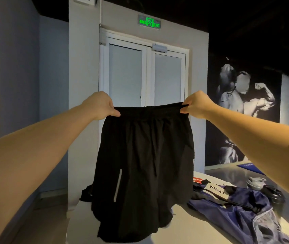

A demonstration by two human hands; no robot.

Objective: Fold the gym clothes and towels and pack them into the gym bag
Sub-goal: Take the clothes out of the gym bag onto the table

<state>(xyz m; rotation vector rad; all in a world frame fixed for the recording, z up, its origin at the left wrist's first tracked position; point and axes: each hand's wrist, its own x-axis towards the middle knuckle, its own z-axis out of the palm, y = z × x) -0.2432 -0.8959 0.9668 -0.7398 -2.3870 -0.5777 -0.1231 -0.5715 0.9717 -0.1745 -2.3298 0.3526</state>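
A pair of black gym shorts [145,166] with a pale reflective stripe hangs stretched out in the air in front of me. My left hand [99,105] pinches the waistband's left end and my right hand [197,104] pinches its right end. The hems dangle just above the pale table [182,229]. A blue gym bag [242,210] with black straps and a white label lies slumped on the table to the right. Another dark garment [86,194] peeks out behind the shorts at the left.
A grey bottle [256,182] and a black round object [274,194] stand behind the bag. A red and white item [197,180] lies near the bag's far end. White double doors [146,76] face me, and the table's left edge drops off near the wall.
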